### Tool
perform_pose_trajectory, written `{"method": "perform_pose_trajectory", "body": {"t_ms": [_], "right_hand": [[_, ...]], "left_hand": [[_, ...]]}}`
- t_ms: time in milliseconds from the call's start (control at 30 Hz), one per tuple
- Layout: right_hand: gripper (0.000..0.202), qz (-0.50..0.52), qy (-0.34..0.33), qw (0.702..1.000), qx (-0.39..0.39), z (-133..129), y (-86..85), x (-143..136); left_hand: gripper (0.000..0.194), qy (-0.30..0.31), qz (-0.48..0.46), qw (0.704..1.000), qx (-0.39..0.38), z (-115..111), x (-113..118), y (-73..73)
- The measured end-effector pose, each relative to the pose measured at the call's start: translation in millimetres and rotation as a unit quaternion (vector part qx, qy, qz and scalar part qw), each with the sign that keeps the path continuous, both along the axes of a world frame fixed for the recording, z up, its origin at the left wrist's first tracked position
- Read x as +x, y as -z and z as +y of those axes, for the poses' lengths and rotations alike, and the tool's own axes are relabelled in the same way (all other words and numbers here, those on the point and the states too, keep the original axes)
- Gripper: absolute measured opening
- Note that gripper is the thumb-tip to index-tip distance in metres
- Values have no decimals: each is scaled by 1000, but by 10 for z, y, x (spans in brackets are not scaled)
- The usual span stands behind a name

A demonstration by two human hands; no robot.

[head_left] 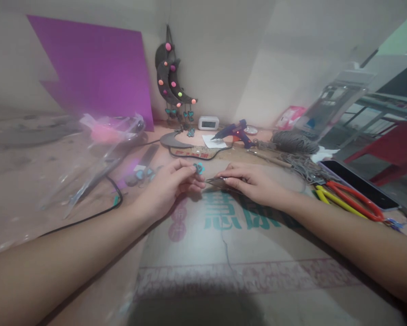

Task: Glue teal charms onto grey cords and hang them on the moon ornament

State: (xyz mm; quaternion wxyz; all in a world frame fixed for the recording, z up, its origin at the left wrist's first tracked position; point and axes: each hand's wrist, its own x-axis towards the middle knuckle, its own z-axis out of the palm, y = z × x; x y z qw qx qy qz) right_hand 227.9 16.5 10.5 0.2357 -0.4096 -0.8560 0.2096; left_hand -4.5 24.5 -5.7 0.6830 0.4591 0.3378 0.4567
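Between the thumb and fingers of my left hand point(178, 183) is a small teal petal-shaped piece point(199, 168), raised over the work board. My right hand point(246, 181) grips slim metal tweezers point(219, 179), their points directed left at my left fingertips, with a small gap between. The tweezers' other end is hidden in my palm. Under both hands lies a flat printed board point(190, 249) with teal characters. Left of my left hand are several small teal heart pieces point(140, 174), partly blurred.
Behind stand a glue gun point(235, 131), a grey crescent point(176, 139) and a small digital clock point(208, 123). At right lie grey yarn point(295, 142), a phone point(360, 183) and red-handled scissors point(356, 199). Plastic wrapping point(98, 154) and a black cable point(117, 203) are at left.
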Motion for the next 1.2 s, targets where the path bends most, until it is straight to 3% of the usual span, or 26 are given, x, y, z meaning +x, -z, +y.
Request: {"method": "perform_pose_trajectory", "body": {"t_ms": [1200], "right_hand": [[28, 4, 4, 1000, -13, -23, 4, -31]], "left_hand": [[16, 7, 2, 1000, 7, 7, -9, 45]]}}
